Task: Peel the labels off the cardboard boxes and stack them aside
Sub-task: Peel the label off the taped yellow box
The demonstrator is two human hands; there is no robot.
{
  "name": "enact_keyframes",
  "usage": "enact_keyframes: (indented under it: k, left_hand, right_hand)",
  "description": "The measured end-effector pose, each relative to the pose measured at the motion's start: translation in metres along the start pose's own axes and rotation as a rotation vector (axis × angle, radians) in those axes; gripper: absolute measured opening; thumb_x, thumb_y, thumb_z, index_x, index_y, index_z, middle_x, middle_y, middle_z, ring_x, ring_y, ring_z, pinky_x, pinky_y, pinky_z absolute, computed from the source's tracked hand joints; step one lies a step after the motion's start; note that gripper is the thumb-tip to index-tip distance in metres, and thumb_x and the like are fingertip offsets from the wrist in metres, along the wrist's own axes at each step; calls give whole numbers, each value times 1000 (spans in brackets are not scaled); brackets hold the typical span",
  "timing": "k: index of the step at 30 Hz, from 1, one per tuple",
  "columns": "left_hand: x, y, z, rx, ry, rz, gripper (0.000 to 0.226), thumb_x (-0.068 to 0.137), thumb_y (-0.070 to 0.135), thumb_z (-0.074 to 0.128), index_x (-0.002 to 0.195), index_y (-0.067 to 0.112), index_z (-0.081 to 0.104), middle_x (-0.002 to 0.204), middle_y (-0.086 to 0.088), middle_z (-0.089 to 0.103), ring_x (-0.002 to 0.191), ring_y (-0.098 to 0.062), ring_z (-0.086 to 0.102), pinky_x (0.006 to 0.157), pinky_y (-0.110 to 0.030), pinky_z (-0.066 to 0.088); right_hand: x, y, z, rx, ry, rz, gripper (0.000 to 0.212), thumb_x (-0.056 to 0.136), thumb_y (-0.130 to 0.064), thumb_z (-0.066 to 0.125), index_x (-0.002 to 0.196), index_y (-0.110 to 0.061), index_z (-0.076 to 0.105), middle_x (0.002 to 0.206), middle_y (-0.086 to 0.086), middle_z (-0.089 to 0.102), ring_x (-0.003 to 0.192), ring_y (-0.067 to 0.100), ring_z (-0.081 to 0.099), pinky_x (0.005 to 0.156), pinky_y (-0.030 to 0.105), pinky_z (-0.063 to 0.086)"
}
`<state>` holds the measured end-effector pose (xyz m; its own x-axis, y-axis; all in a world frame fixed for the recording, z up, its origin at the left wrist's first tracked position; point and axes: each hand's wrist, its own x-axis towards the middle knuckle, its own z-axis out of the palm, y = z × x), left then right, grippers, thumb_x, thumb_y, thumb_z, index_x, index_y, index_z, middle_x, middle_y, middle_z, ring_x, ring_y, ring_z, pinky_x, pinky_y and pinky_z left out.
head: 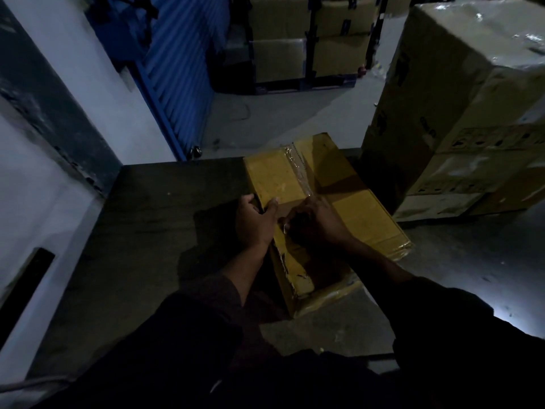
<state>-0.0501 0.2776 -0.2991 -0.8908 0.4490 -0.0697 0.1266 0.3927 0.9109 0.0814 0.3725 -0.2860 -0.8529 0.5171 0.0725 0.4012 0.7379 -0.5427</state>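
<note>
White wall (38,178) fills the left side, crossed by a dark diagonal band, with a black rectangular slot low down near the picture's edge. Next to it, further back, a blue ribbed shutter (177,69) slants down to the grey floor (283,113). In front of the wall lies a dark table top (165,219), dimly lit, and on its right part rests the cardboard box (362,214), yellow-brown and flat-topped, running away from the person at a slant. A strip of clear tape (298,169) glints along the box's centre seam from the far edge toward the hands.

The left hand (255,221) grips the box's left edge, thumb on the side and fingers laid over the top face, closed on the cardboard. Just beside it, the right hand (314,222) sits on the top of the box with its fingertips (285,227) pinched narrowly together at the near end of the tape; a small pale bit shows between them, but the light is too poor to tell whether it is tape or label. Both forearms come out of dark sleeves (206,335) at the bottom.

Behind, across the floor, brown cartons stand in a rack (309,42). At the right, a tall stack of large boxes (460,107) wrapped in shiny film rises just beside the table's corner.
</note>
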Motion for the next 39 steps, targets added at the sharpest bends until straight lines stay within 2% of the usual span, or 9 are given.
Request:
enact_keyframes:
  k: [3, 7, 10, 14, 19, 24, 29, 35, 39]
  left_hand:
    - [0, -1, 1, -8, 7, 6, 63, 83, 52, 71, 131, 18, 50, 106, -2, 58, 92, -18, 58, 73, -30, 44]
    - [1, -1, 2, -12, 2, -7, 62, 83, 52, 71, 131, 19, 50, 105, 0, 57, 92, -17, 58, 74, -32, 46]
    - [1, -3, 2, -16, 1, -2, 61, 82, 53, 71, 129, 20, 50, 103, 1, 57, 91, -17, 58, 75, -33, 49]
    - [2, -4, 2, -15, -5, -4, 62, 82, 53, 71, 131, 20, 49, 106, 2, 56, 94, -16, 58, 80, -35, 51]
    - [4, -4, 2, -6, -4, 10, 62, 81, 54, 71, 129, 20, 50, 104, 0, 57, 92, -19, 59, 81, -39, 53]
    - [1, 0, 2, 37, 42, 39, 62, 81, 53, 72, 128, 16, 54, 98, -2, 60, 87, -20, 60, 73, -33, 49]
    - [2, -2, 3, 73, 55, 74, 64, 81, 56, 71, 128, 14, 57, 93, -4, 62, 83, -22, 63, 75, -38, 53]
    - [-4, 6, 0, 140, 69, 80, 65, 82, 56, 70, 130, 13, 58, 97, -6, 63, 85, -22, 62, 74, -35, 50]
    - [-6, 11, -2, 207, 85, 134, 62, 81, 54, 71, 129, 16, 58, 99, -5, 61, 86, -23, 62, 74, -36, 52]
  right_hand:
    - [-4, 6, -4, 71, 41, 28, 33, 80, -50, 59, 89, -21, 74, 97, -1, 72, 101, 17, 60, 96, 38, 30]
    - [-10, -3, -15, 183, 151, -20, 27, 77, -49, 66, 81, -24, 74, 87, -12, 71, 86, -10, 53, 94, 42, 34]
    - [-9, -2, -13, 221, 175, -25, 22, 77, -47, 69, 77, -25, 73, 81, -10, 71, 82, 11, 63, 87, 45, 47]
    - [-10, -3, -16, 296, 200, 22, 15, 79, -34, 75, 78, -20, 74, 78, -6, 72, 73, 10, 67, 72, 37, 54]
    - [-24, -4, -22, 373, 309, 122, 17, 80, -31, 76, 86, -16, 70, 83, -8, 70, 74, -5, 64, 68, 20, 51]
    - [-35, 11, -23, 436, 378, 278, 19, 82, -24, 76, 97, -16, 69, 94, -2, 72, 87, 11, 67, 76, 28, 53]
    - [-46, 10, -30, 432, 441, 301, 10, 84, -20, 75, 88, -20, 66, 81, -9, 65, 74, 2, 58, 60, 2, 37]
    - [-43, 8, -29, 427, 427, 350, 12, 85, -28, 73, 91, -19, 69, 84, -10, 67, 76, 3, 61, 57, 4, 37]
    - [-52, 11, -34, 694, 474, 370, 11, 84, -26, 75, 86, -16, 72, 84, -4, 74, 79, 8, 69, 68, 22, 54]
